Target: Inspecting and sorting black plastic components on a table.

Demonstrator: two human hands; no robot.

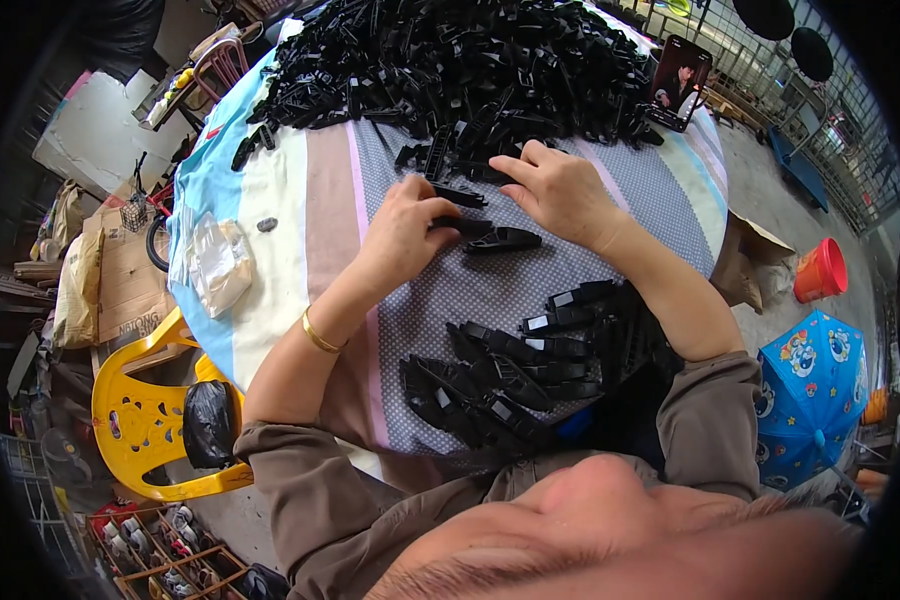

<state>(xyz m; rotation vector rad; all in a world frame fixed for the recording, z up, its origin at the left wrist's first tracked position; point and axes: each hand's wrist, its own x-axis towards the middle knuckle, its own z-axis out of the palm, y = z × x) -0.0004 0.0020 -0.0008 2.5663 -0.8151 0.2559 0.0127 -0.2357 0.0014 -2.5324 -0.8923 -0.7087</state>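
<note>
My left hand is closed on a slim black plastic part, pinched between thumb and fingers over the cloth-covered table. Another black part lies just right of it, and a ribbed black strip is under or beside my left fingertips; I cannot tell whether they touch it. My right hand is a little farther off, thumb and forefinger apart, with nothing seen between them. Its fingertips are beside loose black parts at the near edge of a large heap. A smaller group of black parts lies close to my body.
A phone stands at the heap's right. A clear plastic bag lies on the striped tablecloth at left. Around the table are a yellow plastic chair, a red bucket and a blue umbrella.
</note>
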